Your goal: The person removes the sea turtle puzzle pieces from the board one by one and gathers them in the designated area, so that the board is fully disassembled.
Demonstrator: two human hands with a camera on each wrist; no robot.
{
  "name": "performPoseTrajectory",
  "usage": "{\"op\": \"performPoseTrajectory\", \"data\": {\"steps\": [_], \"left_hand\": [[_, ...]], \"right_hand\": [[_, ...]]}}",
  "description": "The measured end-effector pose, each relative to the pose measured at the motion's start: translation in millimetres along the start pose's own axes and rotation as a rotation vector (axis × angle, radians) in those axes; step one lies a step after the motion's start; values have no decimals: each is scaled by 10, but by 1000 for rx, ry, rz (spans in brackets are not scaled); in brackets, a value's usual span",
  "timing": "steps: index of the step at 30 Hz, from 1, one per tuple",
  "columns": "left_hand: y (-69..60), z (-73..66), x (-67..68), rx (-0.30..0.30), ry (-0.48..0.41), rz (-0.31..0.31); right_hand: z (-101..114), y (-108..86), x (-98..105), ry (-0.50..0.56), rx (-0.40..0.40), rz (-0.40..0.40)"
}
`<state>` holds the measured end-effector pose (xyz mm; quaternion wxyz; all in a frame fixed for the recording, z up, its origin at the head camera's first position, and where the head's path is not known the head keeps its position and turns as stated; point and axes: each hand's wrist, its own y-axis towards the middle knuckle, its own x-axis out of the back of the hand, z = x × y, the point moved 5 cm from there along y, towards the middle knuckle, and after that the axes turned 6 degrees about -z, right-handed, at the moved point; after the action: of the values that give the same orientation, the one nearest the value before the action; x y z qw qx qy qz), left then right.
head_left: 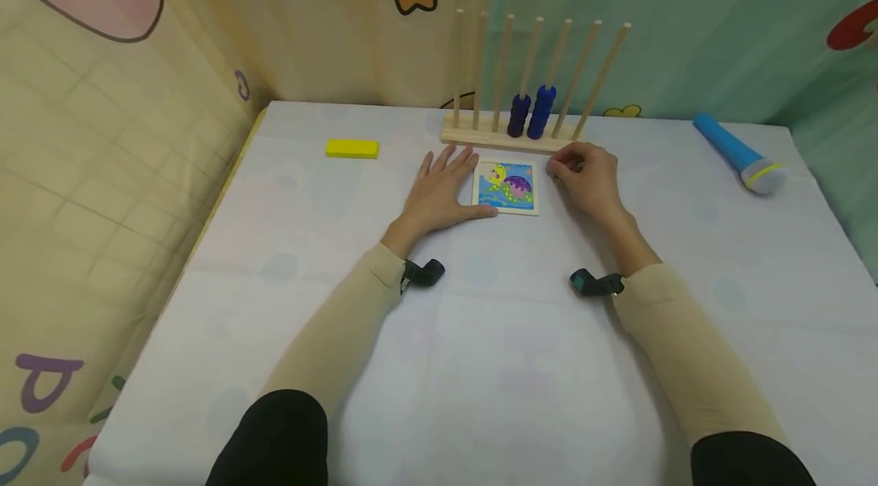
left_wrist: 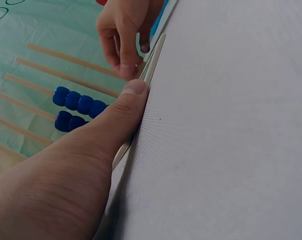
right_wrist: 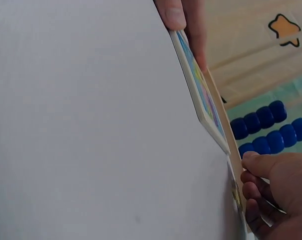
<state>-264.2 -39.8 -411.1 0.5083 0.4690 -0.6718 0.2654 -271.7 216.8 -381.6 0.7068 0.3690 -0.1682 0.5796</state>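
A small framed square picture of a yellow and purple turtle on blue lies flat on the white table, between the two hands. My left hand has its fingers spread at the picture's left side, and its thumb rests along the near edge of the frame. Just right of the picture, my right hand has loosely curled fingers, with thumb and forefinger close together. I see nothing held between them. In the right wrist view the right thumb is near the picture's corner.
Behind the picture stands a wooden peg rack with several upright rods; two carry dark blue beads. A yellow block lies at the back left. A blue toy microphone lies at the far right. Patterned curtains border the table.
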Motion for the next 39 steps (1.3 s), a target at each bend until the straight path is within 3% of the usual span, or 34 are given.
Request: {"op": "performPoseTrajectory", "data": {"steps": [13, 23, 39], "left_hand": [[5, -12, -2, -2, 21, -3], [5, -25, 4, 0, 23, -1], [6, -6, 1, -9, 26, -6]], "right_hand": [[414, 25, -428, 144, 4, 139], [493, 22, -556, 117, 66, 213], [509, 30, -627, 83, 52, 228]]}}
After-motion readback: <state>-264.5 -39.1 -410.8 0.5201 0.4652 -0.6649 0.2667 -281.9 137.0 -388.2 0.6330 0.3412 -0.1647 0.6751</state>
